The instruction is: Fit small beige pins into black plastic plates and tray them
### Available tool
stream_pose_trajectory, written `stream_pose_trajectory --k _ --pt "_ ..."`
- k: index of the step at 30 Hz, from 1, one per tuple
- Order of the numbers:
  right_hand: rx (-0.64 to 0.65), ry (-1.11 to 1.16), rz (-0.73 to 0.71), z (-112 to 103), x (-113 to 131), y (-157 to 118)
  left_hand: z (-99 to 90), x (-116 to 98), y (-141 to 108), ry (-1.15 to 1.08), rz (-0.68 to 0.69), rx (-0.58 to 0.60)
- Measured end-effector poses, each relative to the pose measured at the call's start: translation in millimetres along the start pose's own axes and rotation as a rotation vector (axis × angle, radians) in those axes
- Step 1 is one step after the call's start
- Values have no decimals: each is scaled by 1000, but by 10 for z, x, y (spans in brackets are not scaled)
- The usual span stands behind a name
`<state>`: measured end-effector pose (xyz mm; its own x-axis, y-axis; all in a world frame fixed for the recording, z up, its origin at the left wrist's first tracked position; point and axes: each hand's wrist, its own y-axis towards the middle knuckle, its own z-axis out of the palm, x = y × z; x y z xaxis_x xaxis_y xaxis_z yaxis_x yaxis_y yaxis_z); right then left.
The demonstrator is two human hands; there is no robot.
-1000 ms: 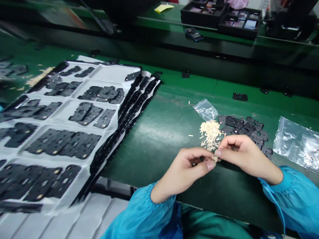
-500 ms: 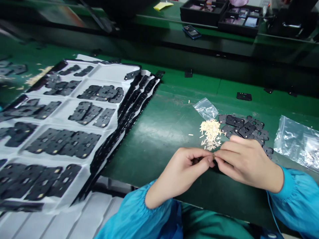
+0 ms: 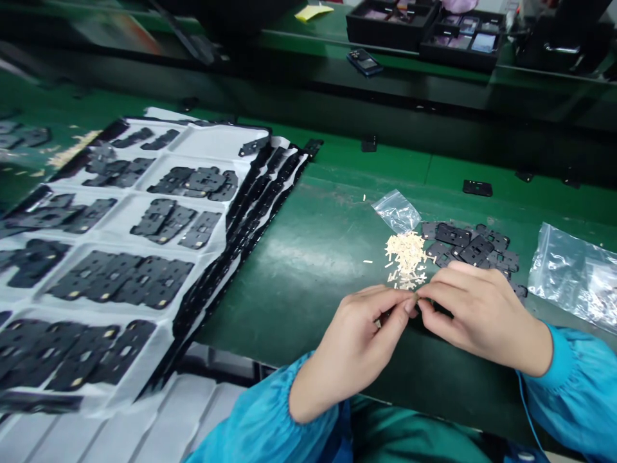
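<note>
My left hand (image 3: 359, 341) and my right hand (image 3: 477, 315) meet at their fingertips above the green bench (image 3: 270, 302). Thumb and index finger of each are pinched together on something tiny, mostly hidden between the fingertips. Just beyond them lies a pile of small cream-coloured strips (image 3: 407, 254). Black flat parts (image 3: 477, 247) are heaped behind my right hand. A small clear zip bag (image 3: 397, 210) touches the far side of the strip pile.
Stacked white trays (image 3: 216, 141) of black parts fill the left. A larger clear bag (image 3: 569, 276) lies at right. A dark handheld device (image 3: 365, 62) and black boxes (image 3: 390, 26) stand on the back shelf. Loose black parts lie along the bench's rear.
My left wrist and forearm have shifted slightly right and down. Both hands keep their fingertips together. The view has moved a little.
</note>
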<state>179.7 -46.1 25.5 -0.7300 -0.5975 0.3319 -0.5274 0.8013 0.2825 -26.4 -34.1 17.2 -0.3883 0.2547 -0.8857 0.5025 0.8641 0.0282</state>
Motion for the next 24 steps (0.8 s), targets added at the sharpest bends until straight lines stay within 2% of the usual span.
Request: stream_pose_trajectory --k 4,8,13,18,24 --pt "-44 -95 -34 24 24 -1 93 8 -16 116 54 -76" --pt "-42 -103 -59 0 7 5 101 -2 -6 78 11 -54" --pt "32 71 8 -27 -53 9 55 -9 10 -12 -56 0" --pt "51 224 71 -29 -73 7 62 2 13 -31 -74 -5" --pt "19 57 18 -1 -28 -9 141 13 -14 75 12 -100"
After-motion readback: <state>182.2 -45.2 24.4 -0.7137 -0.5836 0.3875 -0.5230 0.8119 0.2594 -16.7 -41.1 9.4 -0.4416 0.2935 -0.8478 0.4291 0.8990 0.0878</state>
